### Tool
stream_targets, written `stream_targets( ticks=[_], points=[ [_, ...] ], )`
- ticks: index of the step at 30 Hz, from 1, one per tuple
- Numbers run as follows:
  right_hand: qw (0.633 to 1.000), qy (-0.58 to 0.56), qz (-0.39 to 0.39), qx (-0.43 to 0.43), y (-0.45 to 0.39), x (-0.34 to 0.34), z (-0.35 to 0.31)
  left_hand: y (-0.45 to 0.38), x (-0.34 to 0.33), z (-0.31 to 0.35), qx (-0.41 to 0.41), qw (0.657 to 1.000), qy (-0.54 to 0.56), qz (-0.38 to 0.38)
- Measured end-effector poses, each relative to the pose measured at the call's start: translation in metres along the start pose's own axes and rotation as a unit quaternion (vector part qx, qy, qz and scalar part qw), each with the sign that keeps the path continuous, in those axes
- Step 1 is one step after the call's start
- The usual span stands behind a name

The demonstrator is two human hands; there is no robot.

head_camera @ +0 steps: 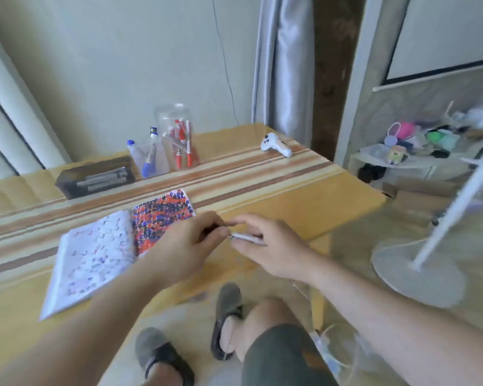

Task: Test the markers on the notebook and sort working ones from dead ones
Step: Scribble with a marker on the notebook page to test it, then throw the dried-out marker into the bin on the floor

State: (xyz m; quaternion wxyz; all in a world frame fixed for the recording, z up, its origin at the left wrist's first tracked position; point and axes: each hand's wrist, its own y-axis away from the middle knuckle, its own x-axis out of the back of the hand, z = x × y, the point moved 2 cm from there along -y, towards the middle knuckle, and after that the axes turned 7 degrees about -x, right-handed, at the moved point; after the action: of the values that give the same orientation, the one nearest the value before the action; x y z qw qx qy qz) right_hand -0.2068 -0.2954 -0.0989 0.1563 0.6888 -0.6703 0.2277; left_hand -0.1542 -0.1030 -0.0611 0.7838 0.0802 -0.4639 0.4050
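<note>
Both hands meet over the near edge of the tabletop (290,207), just to the right of the open notebook (117,246). The right hand (273,246) has its grip curled round a white marker (247,237), whose long axis runs roughly parallel to that near edge, one end pointing left toward the left hand (184,246). The left hand's grip is pinched shut on something small and dark at that end; it looks like the marker's cap, though the blur makes that a guess, and I cannot tell whether the cap is on or coming off. The notebook lies to the left of the marker, nearest the left hand, its right page (162,218) thick with red, blue and black test marks and its left page (95,252) only lightly dotted. So any stroke, I would judge, means swinging the tip left and down onto paper, and the left hand and forearm sit between the marker and the page. Along the far edge stand a clear jar (176,137) of red markers, a smaller clear cup (148,157) with blue-capped ones, and a dark tray (95,178) holding grey ones toward the far left corner. A white controller (276,144) rests near the far right corner, well apart.
</note>
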Motion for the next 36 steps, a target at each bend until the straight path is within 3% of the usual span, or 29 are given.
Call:
stream_targets(
  ticks=[5, 8, 11, 13, 14, 15, 17, 19, 21, 23, 30, 32, 36],
  points=[
    [0.963, -0.182, 0.17, -0.099, 0.156, 0.055, 0.079, -0.005, -0.109, 0.106, -0.084, 0.986, 0.14, -0.039],
    [0.914, -0.178, 0.257, -0.257, 0.233, 0.049, 0.175, -0.005, -0.195, 0.133, -0.082, 0.98, 0.121, -0.138],
    [0.801, -0.219, 0.278, -0.482, 0.325, 0.014, 0.29, 0.031, -0.282, 0.119, -0.056, 0.95, 0.021, -0.305],
    [0.702, -0.281, 0.287, -0.588, 0.397, -0.014, 0.345, 0.067, -0.318, 0.109, -0.063, 0.896, -0.07, -0.434],
    [0.66, -0.272, 0.295, -0.634, 0.429, -0.023, 0.36, 0.079, -0.325, 0.11, -0.077, 0.877, -0.104, -0.463],
    [0.612, -0.284, 0.329, -0.661, 0.451, -0.032, 0.369, 0.082, -0.327, 0.111, -0.094, 0.879, -0.117, -0.453],
    [0.591, -0.281, 0.353, -0.668, 0.476, -0.039, 0.377, 0.077, -0.32, 0.118, -0.107, 0.909, -0.079, -0.396],
    [0.658, -0.177, 0.265, -0.682, 0.476, -0.04, 0.375, 0.075, -0.31, 0.118, -0.093, 0.922, -0.055, -0.371],
    [0.582, -0.306, 0.353, -0.665, 0.469, -0.033, 0.382, 0.076, -0.306, 0.116, -0.072, 0.923, -0.065, -0.372],
    [0.562, -0.301, 0.338, -0.692, 0.461, -0.024, 0.376, 0.076, -0.306, 0.115, -0.064, 0.923, -0.066, -0.375],
    [0.691, -0.295, 0.308, -0.583, 0.354, 0.03, 0.309, 0.059, -0.263, 0.128, -0.055, 0.879, 0.036, -0.472],
    [0.751, -0.283, 0.311, -0.509, 0.307, 0.043, 0.279, 0.046, -0.219, 0.128, -0.063, 0.894, 0.052, -0.441],
    [0.868, -0.196, 0.302, -0.343, 0.201, 0.075, 0.174, 0.019, -0.099, 0.114, -0.081, 0.948, 0.117, -0.286]
  ],
)
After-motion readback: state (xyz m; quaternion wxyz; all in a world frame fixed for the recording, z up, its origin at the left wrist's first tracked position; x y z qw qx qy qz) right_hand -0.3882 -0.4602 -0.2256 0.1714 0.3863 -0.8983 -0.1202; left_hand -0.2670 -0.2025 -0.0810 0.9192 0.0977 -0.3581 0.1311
